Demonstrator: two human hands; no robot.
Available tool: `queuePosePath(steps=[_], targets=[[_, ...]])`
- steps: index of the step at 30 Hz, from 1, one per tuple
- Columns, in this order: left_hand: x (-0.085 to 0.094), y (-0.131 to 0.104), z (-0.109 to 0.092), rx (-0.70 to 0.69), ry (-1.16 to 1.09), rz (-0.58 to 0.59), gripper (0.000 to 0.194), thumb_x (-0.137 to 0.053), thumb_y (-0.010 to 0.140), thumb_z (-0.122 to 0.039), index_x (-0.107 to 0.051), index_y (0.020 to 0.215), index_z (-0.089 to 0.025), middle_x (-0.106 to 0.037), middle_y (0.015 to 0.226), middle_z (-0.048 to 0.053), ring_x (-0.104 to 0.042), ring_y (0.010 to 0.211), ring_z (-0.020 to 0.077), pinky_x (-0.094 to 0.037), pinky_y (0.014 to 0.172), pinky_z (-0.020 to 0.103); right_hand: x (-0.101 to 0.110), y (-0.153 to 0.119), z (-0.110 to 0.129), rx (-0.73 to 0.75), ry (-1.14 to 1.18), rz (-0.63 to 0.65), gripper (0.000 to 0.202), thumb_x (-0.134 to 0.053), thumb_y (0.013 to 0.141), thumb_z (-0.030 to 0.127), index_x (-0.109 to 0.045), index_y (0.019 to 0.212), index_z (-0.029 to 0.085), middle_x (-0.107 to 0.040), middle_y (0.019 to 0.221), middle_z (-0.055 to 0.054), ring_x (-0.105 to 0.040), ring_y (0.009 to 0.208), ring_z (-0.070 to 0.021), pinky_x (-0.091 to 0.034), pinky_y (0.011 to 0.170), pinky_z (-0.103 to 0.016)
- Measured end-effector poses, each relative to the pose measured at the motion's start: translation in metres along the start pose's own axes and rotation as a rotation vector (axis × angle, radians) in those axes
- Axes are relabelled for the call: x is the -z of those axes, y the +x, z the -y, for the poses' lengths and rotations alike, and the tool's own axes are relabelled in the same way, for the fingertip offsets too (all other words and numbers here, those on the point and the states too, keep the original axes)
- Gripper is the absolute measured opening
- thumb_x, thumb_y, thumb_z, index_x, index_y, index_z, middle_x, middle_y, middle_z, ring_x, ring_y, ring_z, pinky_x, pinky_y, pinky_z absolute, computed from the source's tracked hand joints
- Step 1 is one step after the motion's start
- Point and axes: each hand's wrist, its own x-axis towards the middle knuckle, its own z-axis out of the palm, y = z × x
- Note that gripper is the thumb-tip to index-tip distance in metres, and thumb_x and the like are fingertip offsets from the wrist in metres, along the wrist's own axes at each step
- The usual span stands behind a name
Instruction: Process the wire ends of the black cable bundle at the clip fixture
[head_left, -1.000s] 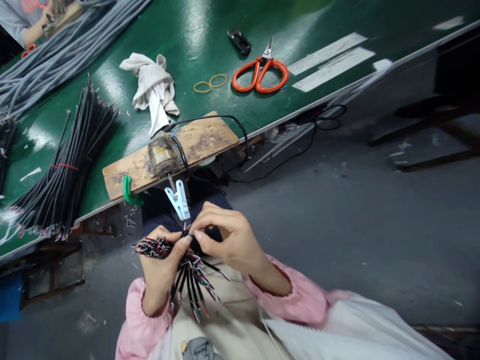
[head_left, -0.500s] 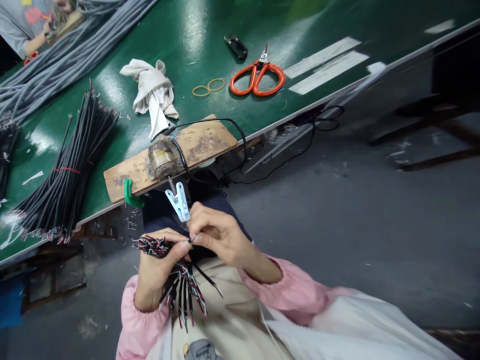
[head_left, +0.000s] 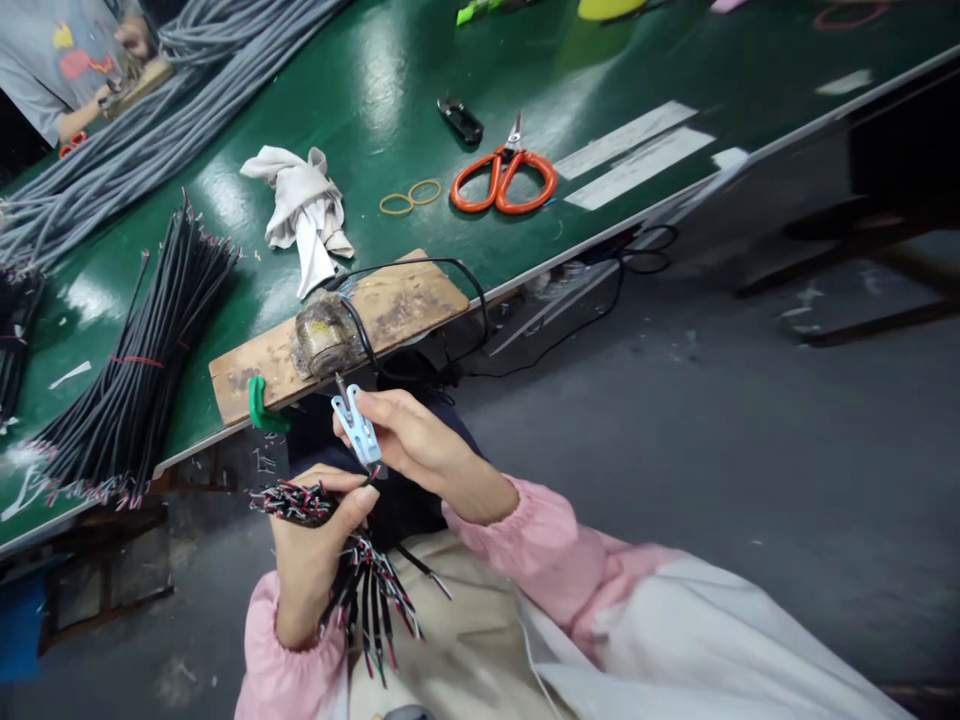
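Observation:
My left hand (head_left: 319, 540) is wrapped round a bundle of short black cables (head_left: 375, 600) with red, white and black wire ends, some poking out on its left side. Between its thumb and forefinger one cable end points up. My right hand (head_left: 412, 435) is closed on a light blue clothespin (head_left: 356, 425), whose lower tip meets that cable end. The clothespin sits on a thin metal shaft below a small round motor (head_left: 326, 335). This motor is fixed to a wooden board (head_left: 405, 300) at the table edge.
On the green table (head_left: 405, 110) lie orange-handled scissors (head_left: 536, 195), a black tool (head_left: 460, 120), rubber bands (head_left: 411, 198), a white cloth (head_left: 300, 205), a tied black cable bundle (head_left: 150, 370) and long grey cables (head_left: 202, 110). A green clamp (head_left: 262, 405) holds the board. Another person (head_left: 60, 70) works top left.
My right hand has moved from the cable end beside my left thumb up and left onto the clothespin. The view has shifted slightly, so the table appears lower.

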Motion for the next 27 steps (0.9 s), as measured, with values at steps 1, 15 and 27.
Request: queuePosePath(steps=[1, 15, 27], targets=[[0.000, 0.001, 0.002, 0.002, -0.006, 0.004, 0.009, -0.082, 0.064, -0.018, -0.075, 0.059, -0.020, -0.063, 0.056, -0.002, -0.057, 0.054, 0.0105, -0.048, 0.055, 0.021, 0.000, -0.001, 0.000, 0.002, 0.011, 0.016, 0.050, -0.082, 0.065, 0.060, -0.065, 0.059, 0.014, -0.056, 0.057, 0.002, -0.045, 0.049, -0.0059, -0.036, 0.048, -0.021], [-0.004, 0.001, -0.006, -0.070, 0.070, 0.042, 0.010, -0.080, 0.068, -0.022, -0.076, 0.060, -0.020, -0.063, 0.054, -0.001, -0.057, 0.048, 0.0107, -0.047, 0.049, 0.021, 0.025, -0.014, -0.017, -0.036, 0.074, -0.103, 0.049, -0.080, 0.063, 0.064, -0.071, 0.063, 0.015, -0.059, 0.055, 0.000, -0.045, 0.053, -0.0092, -0.036, 0.052, -0.022], [-0.013, -0.005, -0.004, 0.041, 0.109, 0.259, 0.027, -0.083, 0.062, -0.036, -0.065, 0.056, -0.016, -0.065, 0.052, 0.001, -0.058, 0.045, 0.0137, -0.048, 0.044, 0.023, -0.001, -0.063, 0.012, 0.655, -0.939, 0.012, 0.007, -0.069, 0.086, 0.015, -0.073, 0.082, 0.018, -0.073, 0.073, -0.004, -0.059, 0.067, -0.0150, -0.047, 0.065, -0.031]])
